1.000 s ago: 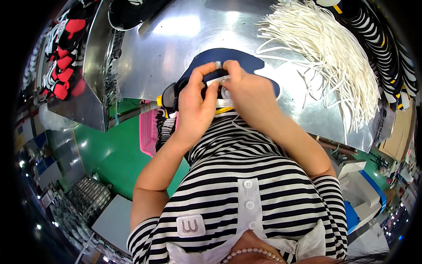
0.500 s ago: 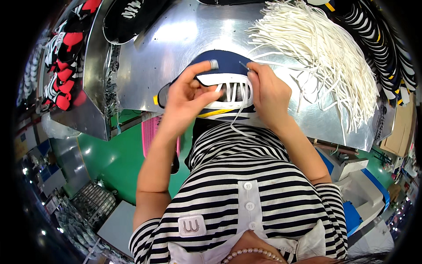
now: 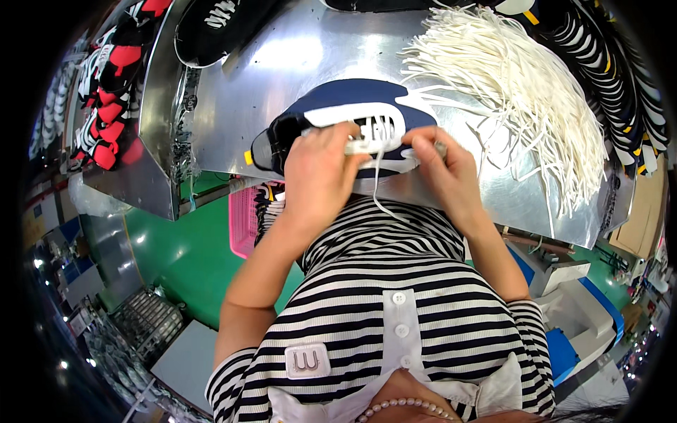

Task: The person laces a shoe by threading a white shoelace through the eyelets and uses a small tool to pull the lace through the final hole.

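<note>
A navy shoe upper (image 3: pixel 352 93) with a white lacing panel lies on its side on the metal table, toe to the right. White lace (image 3: pixel 379 129) crosses its eyelets in several rows, and one loose end hangs down toward my striped shirt. My left hand (image 3: pixel 321 173) is closed over the near lacing edge, finger and thumb pinching the white edge of the upper. Just right of the eyelets, my right hand (image 3: pixel 448 166) has its fingertips pinched together near the toe. Whatever sits in that pinch is too small to make out.
A large pile of white laces (image 3: pixel 522 99) spreads over the table's right side. Stacked navy uppers (image 3: pixel 627 99) stand beyond it. A black shoe (image 3: pixel 211 32) lies at the far left, near red-and-black uppers (image 3: pixel 109 113). A pink basket (image 3: pixel 243 222) holding uppers sits below the table edge.
My left hand has moved down and right, from inside the upper's opening to the near lacing edge. The right hand has dropped toward me from the far side. A thin metal tool tip no longer shows.
</note>
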Demonstrator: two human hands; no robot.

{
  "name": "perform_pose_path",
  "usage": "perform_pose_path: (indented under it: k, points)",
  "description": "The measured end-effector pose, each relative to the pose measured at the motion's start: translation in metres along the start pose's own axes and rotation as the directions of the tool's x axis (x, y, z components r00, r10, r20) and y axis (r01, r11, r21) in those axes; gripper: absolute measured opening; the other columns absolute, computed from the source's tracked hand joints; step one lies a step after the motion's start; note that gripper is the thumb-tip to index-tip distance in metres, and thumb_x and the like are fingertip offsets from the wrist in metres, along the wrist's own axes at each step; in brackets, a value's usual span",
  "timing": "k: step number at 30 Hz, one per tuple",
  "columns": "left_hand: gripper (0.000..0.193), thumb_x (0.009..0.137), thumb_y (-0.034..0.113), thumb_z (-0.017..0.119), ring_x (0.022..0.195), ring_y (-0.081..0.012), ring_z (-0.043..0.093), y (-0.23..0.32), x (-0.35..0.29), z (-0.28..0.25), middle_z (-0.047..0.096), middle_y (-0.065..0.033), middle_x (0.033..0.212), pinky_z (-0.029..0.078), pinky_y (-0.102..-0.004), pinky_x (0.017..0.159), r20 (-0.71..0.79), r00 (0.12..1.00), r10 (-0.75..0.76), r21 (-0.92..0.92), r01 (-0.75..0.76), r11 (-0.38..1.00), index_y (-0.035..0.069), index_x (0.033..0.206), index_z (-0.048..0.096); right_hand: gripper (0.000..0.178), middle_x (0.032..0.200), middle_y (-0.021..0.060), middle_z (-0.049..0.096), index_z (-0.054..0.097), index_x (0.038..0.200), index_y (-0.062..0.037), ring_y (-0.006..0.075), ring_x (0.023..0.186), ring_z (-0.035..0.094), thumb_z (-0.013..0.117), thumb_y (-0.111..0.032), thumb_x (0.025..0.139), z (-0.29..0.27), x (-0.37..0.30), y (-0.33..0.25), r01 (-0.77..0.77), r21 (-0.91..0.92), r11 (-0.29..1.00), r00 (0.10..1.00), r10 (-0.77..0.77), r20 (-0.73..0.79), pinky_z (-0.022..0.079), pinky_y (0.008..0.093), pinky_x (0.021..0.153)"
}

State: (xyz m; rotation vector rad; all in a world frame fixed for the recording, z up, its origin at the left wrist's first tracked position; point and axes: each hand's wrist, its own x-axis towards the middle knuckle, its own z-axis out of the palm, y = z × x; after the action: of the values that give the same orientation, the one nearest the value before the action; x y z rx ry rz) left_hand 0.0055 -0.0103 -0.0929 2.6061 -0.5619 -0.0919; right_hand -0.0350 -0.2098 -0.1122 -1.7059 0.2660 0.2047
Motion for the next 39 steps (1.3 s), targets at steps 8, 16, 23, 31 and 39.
perform_pose_path:
  k: [8,16,23,31,39]
  points:
    - [0.029,0.077,0.013,0.08,0.079,-0.0268,0.069,0.015,0.008,-0.019,0.07,-0.0134,0.091,0.051,-0.0336,0.071,-0.142,0.962,0.233,-0.32,-0.267,0.909,0.001,0.098,0.064,0.024,0.071,0.0107,0.065,0.07,0.1,-0.001,0.0081,0.064,0.057,0.067,-0.024,0.093,0.006,-0.002,0.012,0.105,-0.077,0.991,0.994,-0.102,0.045,0.047,0.0275,0.061]
    - [0.023,0.082,0.014,0.072,0.078,-0.0317,0.061,0.005,0.016,-0.016,0.062,-0.011,0.083,0.049,-0.0409,0.069,-0.044,0.981,0.186,-0.013,-0.187,0.982,0.004,0.103,0.068,0.017,0.08,0.008,0.062,0.069,0.098,-0.0032,0.0115,0.069,0.054,0.068,-0.018,0.091,0.009,-0.032,0.029,0.303,0.024,0.953,0.866,-0.286,0.409,0.043,0.0275,0.063]
    - [0.025,0.089,0.018,0.066,0.083,-0.036,0.063,-0.022,0.021,0.003,0.066,-0.0164,0.093,0.049,-0.0411,0.077,0.097,0.987,0.129,-0.206,-0.106,0.973,0.0,0.105,0.067,0.012,0.081,0.0083,0.059,0.067,0.095,0.0005,0.0154,0.07,0.057,0.071,-0.007,0.086,0.016,0.027,0.008,0.428,-0.114,0.896,0.897,-0.437,-0.062,0.046,0.0282,0.064]
    - [0.038,0.078,0.03,0.077,0.083,-0.0354,0.066,-0.023,0.022,0.003,0.07,-0.0164,0.096,0.051,-0.0412,0.074,0.106,0.991,0.083,-0.299,-0.048,0.953,0.002,0.102,0.068,0.01,0.084,0.0055,0.06,0.068,0.094,0.0012,0.013,0.072,0.058,0.071,-0.005,0.087,0.028,0.041,0.012,0.425,-0.076,0.902,0.877,-0.431,-0.212,0.045,0.0261,0.064]
    - [0.028,0.079,0.025,0.076,0.079,-0.033,0.065,-0.014,0.022,0.008,0.069,-0.012,0.09,0.051,-0.0394,0.072,0.01,0.998,0.069,-0.11,-0.067,0.992,0.004,0.096,0.067,0.014,0.087,0.0061,0.063,0.065,0.099,0.0018,0.0113,0.077,0.06,0.07,-0.008,0.09,0.031,0.041,0.009,0.294,0.009,0.956,0.928,-0.284,-0.242,0.047,0.0252,0.068]
